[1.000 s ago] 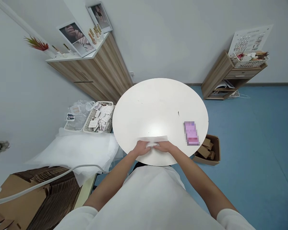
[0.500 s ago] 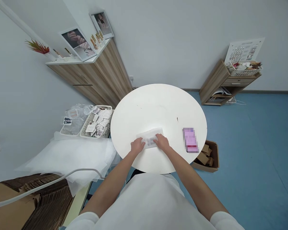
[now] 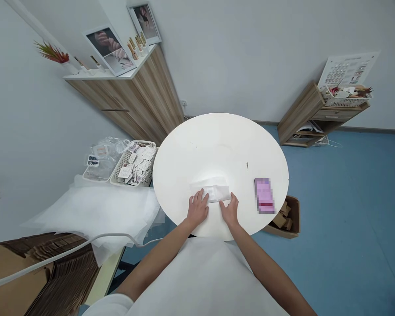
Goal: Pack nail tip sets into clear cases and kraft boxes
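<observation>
A flat strip of thin white wrapping sheet (image 3: 217,193), folded over, lies on the round white table (image 3: 213,140) close to its near edge. My left hand (image 3: 198,211) rests on the strip's left end with the fingers spread. At the other end, my right hand (image 3: 229,211) has its thumb at the near edge and its fingers by the right edge, thumb and fingers apart. Whatever lies inside the folded sheet is covered.
A blurred pink phone-like item (image 3: 265,196) lies at the table's right. Left of the table are a white basket of small cards (image 3: 136,164), clear plastic packets (image 3: 107,153) and a pile of white sheets (image 3: 108,204). A carton of small brown boxes (image 3: 292,217) stands on the floor.
The sheet has been folded over, covering the dark marks that showed through it. My left hand has shifted right and nearer, its fingers spreading; my right hand has moved to the strip's right end.
</observation>
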Available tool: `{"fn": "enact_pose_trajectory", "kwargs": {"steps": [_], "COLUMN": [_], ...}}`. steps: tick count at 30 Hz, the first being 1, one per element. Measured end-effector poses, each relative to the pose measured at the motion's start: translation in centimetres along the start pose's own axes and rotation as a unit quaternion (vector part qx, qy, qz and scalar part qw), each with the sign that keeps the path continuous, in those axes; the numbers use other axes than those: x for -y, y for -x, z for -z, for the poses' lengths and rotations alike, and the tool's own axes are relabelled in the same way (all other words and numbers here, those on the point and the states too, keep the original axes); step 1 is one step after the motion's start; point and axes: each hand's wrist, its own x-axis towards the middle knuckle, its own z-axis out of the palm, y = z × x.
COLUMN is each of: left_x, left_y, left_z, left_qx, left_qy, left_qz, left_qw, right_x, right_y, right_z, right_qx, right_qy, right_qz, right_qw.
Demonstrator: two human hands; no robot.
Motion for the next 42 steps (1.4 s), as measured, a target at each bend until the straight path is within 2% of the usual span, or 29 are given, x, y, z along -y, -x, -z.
{"fn": "enact_pose_trajectory", "kwargs": {"steps": [3, 7, 10, 14, 16, 22, 26, 30, 32, 35, 37, 39, 42], "left_x": [-0.3, -0.1, -0.2, -1.2, -1.7, -2.5, -2.6, -2.5, -2.3, -1.9, -1.6, -1.2, -0.4], "left_y": [0.3, 0.4, 0.5, 1.0, 1.2, 2.2, 3.1, 3.5, 3.5, 3.6, 3.6, 3.5, 2.8], "left_z": [-0.8, -1.0, -0.9, -0.9, -0.9, -1.2, -1.4, -1.3, -1.1, -0.9, -1.0, -1.2, -1.7], "left_qx": [0.032, 0.058, 0.062, 0.049, 0.048, 0.066, 0.081, 0.076, 0.074, 0.083, 0.081, 0.074, 0.069], "left_qy": [0.032, 0.087, 0.099, 0.083, 0.081, 0.089, 0.082, 0.084, 0.092, 0.109, 0.135, 0.18, 0.275], "left_qz": [0.034, 0.035, 0.046, 0.074, 0.069, 0.016, -0.026, -0.032, -0.036, -0.033, 0.004, 0.102, 0.268], "left_qw": [0.998, 0.994, 0.992, 0.993, 0.993, 0.994, 0.993, 0.993, 0.992, 0.99, 0.987, 0.976, 0.921], "right_x": [0.7, 2.0, 2.6, 3.4, 3.6, 2.2, 0.6, 0.5, 1.2, 2.4, 3.0, 3.3, 3.4], "right_y": [0.5, -1.0, -2.7, -4.2, -4.3, -1.4, 1.1, 1.8, 1.5, 0.8, 0.5, 0.4, 0.4], "right_z": [-0.8, -0.7, 0.1, 0.8, 0.9, 1.3, 2.2, 2.6, 2.3, 1.5, 0.9, 0.4, 0.1], "right_qx": [0.023, 0.035, 0.056, 0.115, 0.13, 0.107, 0.088, 0.075, 0.085, 0.156, 0.208, 0.223, 0.22], "right_qy": [-0.036, -0.03, -0.051, -0.164, -0.183, -0.24, -0.255, -0.247, -0.233, -0.204, -0.168, -0.12, -0.059], "right_qz": [-0.071, -0.137, -0.141, -0.144, -0.147, -0.141, -0.182, -0.194, -0.168, -0.13, -0.111, -0.09, -0.064], "right_qw": [0.997, 0.989, 0.987, 0.969, 0.963, 0.955, 0.945, 0.947, 0.954, 0.958, 0.957, 0.963, 0.972]}}
